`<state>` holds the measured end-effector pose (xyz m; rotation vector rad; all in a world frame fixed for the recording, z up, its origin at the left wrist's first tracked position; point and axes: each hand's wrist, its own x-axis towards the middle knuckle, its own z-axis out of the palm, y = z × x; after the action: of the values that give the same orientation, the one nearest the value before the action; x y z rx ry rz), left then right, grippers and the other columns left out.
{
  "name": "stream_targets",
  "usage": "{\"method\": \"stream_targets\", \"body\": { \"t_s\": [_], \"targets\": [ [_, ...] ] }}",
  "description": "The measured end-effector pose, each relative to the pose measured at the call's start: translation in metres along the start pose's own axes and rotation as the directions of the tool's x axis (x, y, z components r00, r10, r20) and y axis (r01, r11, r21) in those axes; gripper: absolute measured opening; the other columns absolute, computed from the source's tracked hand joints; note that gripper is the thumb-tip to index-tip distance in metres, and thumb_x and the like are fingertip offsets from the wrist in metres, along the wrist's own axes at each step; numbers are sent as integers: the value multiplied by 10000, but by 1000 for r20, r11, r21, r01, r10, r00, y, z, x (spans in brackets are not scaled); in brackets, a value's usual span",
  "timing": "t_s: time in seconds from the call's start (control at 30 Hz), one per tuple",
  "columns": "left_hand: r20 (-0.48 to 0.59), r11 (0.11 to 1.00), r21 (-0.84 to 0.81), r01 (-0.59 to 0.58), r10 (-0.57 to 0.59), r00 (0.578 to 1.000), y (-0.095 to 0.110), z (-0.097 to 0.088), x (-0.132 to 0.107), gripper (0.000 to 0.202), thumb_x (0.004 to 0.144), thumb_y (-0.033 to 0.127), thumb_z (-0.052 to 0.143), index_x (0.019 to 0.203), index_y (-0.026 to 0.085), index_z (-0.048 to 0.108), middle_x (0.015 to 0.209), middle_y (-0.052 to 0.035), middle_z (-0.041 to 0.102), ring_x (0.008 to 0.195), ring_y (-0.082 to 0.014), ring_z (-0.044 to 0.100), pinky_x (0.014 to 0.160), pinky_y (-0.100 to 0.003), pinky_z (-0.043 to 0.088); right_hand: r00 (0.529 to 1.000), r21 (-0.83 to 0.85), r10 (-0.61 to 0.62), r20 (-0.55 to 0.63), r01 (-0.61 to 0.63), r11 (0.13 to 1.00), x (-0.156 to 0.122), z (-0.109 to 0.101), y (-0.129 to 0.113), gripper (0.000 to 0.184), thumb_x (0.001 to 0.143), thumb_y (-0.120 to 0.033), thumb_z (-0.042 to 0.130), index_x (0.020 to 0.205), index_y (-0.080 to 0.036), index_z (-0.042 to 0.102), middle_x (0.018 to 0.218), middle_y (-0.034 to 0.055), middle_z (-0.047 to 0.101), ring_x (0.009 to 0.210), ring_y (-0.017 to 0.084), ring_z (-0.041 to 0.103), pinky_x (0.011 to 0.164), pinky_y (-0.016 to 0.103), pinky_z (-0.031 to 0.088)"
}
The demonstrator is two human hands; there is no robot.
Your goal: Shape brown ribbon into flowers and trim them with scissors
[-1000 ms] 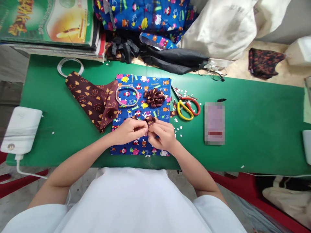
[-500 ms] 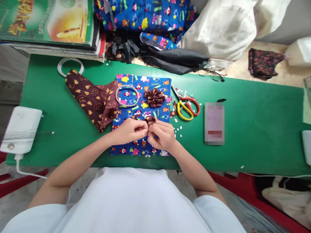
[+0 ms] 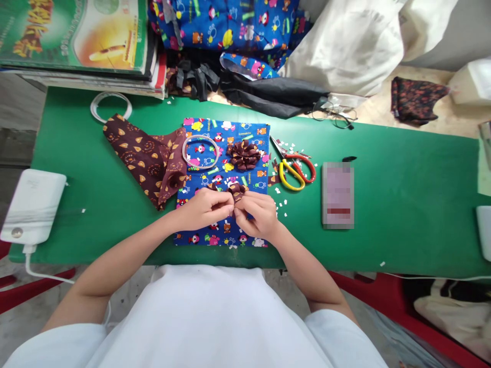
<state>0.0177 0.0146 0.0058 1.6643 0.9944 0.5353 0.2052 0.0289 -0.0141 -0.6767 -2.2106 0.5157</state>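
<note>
Green tabletop: red-and-yellow scissors lie among white scraps, just left of a flat phone. White power bank overhangs the left edge. Spectacles sit at the far edge. Stacked magazines lie far left, a coiled white cable before them.

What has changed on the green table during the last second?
Nothing visibly changed. The left hand and right hand pinch the small brown fabric piece over the blue printed cloth as before. The brown fabric flower, ring and scissors lie where they were.
</note>
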Motion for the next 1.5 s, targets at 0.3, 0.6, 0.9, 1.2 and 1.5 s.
{"method": "stream_targets", "body": {
  "t_s": [0.3, 0.6, 0.9, 1.2, 1.5],
  "targets": [
    [53, 999, -11, -41, 42, 998, 1, 0, 0, 254, 908, 295, 425, 726, 151, 529, 569, 56, 437, 521, -60, 358, 522, -189, 296, 995, 25, 51, -82, -49, 998, -5, 6, -3, 194, 718, -96, 532, 624, -228, 424, 486, -61, 496, 467, 82, 441, 483, 217, 372],
    [17, 999, -33, 4, -3, 1000, 2, 3, -1, 177, 854, 212, 467, 712, 148, 551, 541, 64, 415, 500, -57, 341, 505, -191, 276, 995, 38, 62, -84, -59, 998, -4, 6, -4, 198, 713, -100, 523, 610, -229, 413, 480, -60, 483, 459, 82, 425, 481, 217, 374],
    [-5, 1000, 8, -10, 10, 1000, 2, 3, 0, 163, 810, 163, 491, 647, 152, 488, 508, 77, 371, 479, -43, 306, 484, -181, 257, 993, -34, -31, -112, 27, 999, -2, 7, -1, 219, 682, -75, 560, 604, -227, 423, 468, -62, 458, 458, 90, 367, 445, 224, 328],
    [-69, 1000, -22, 4, -6, 998, 4, 6, -2, 164, 762, 158, 524, 601, 144, 497, 486, 77, 377, 471, -32, 319, 473, -157, 266, 998, 205, 41, -37, -33, 978, 2, -1, -3, 186, 727, -91, 525, 607, -221, 465, 483, -41, 470, 463, 91, 370, 459, 226, 331],
    [36, 990, 67, -126, 124, 992, 2, 4, -3, 134, 762, 140, 510, 628, 146, 517, 512, 68, 388, 471, -35, 324, 467, -166, 258, 984, 687, 173, 31, -147, 712, 3, -9, 1, 227, 811, -213, 561, 587, -198, 523, 483, -23, 466, 455, 83, 383, 454, 236, 322]
  ]
}}
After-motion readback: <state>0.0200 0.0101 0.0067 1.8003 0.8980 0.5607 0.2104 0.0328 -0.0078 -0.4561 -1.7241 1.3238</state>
